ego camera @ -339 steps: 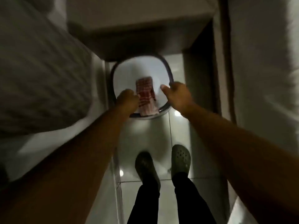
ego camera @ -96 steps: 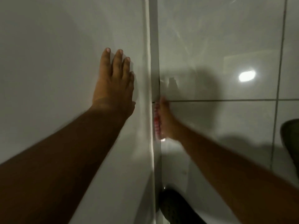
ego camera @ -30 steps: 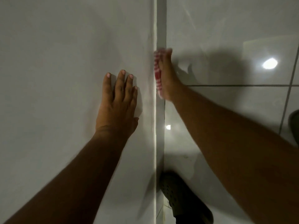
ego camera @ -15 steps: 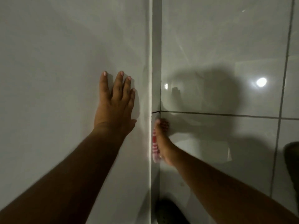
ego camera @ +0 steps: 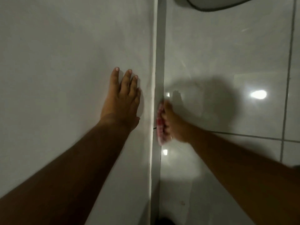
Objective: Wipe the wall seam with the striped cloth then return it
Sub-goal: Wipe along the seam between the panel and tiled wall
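1. Left hand [ego camera: 124,101]: open, palm flat on the wall [ego camera: 65,78], fingers spread, just left of the seam [ego camera: 159,62]. Holds nothing.
2. Right hand [ego camera: 174,124]: closed on the cloth [ego camera: 160,127], pressing it against the seam near a floor grout line. The cloth is bunched and blurred; only its red-and-white edge shows.
3. Judged step: wiping in progress; return not yet done.
4. Risks:
   - Cloth slips from the fingers; cause: small bunched grip and sideways drag along the seam.
   - Cloth rides off onto the glossy floor [ego camera: 227,54] and misses the seam; cause: narrow strip, fast stroke.
   - Left palm slides; cause: smooth wall bearing body weight.
5. Count: two hands, one cloth, one seam, one basin [ego camera: 211,5], partly visible at the top edge, well apart from the cloth. Probably the return spot.
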